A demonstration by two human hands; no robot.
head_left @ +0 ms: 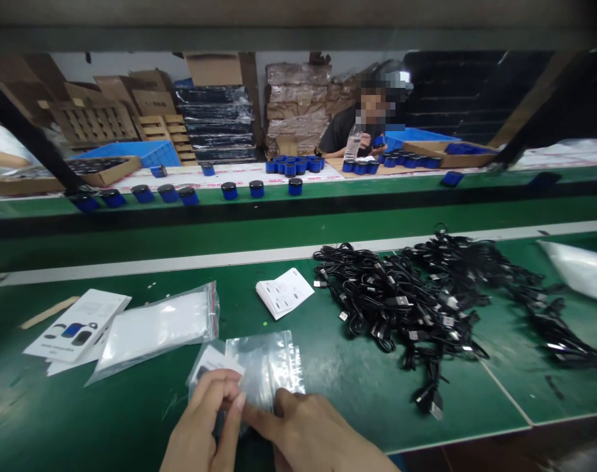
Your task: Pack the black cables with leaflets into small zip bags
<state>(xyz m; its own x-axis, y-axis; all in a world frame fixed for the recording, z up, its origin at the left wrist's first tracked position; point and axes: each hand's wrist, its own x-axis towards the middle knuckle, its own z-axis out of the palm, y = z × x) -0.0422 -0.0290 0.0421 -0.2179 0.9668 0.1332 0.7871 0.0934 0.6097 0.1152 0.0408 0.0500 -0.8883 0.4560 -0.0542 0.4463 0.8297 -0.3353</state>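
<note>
Head view: my left hand [203, 426] and right hand [308, 436] both pinch the near edge of a clear zip bag [264, 367] lying flat on the green bench [131, 413]. I judge the film light, limp and slippery; grip it at the seal strip, not mid-panel. Beyond lie more bags [155, 328], folded leaflets [283, 293] and a heap of black cables [416, 301]. Farther off, blue jars [229, 190] line the belt.

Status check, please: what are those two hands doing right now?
Left hand and right hand both pinching a clear bag on the green table. Cable pile to the right, apart. Nothing blocking.
</note>
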